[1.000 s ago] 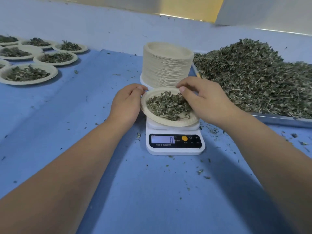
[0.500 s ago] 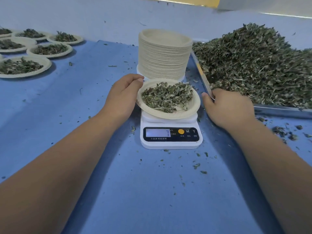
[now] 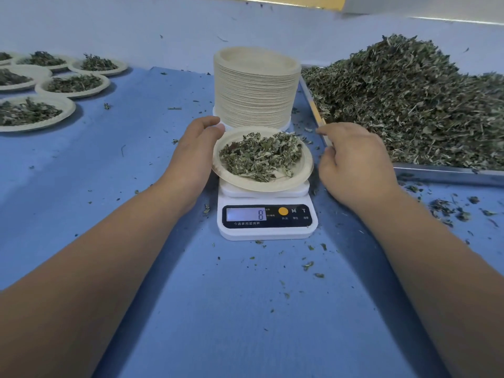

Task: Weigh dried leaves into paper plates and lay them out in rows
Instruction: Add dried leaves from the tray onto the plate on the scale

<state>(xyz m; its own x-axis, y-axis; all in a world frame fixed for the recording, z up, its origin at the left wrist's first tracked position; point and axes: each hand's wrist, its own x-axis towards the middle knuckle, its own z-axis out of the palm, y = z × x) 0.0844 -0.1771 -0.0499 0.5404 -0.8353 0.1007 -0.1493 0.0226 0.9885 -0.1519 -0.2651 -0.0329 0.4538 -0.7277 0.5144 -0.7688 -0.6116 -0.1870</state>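
Two bare forearms reach over the blue table cover, which is flecked with leaf crumbs. One white kitchen scale stands between them, its display reading 8. On it sits one paper plate holding a small pile of dried leaves. The left hand grasps the plate's left rim, fingers curled round it. The right hand is just beside the right rim without touching it – fingers loosely bent, nothing seen in them. Behind the scale rises one tall stack of empty plates. To the right, one metal tray carries a big leaf heap. Far left lie six filled plates – some cut by the frame edge.
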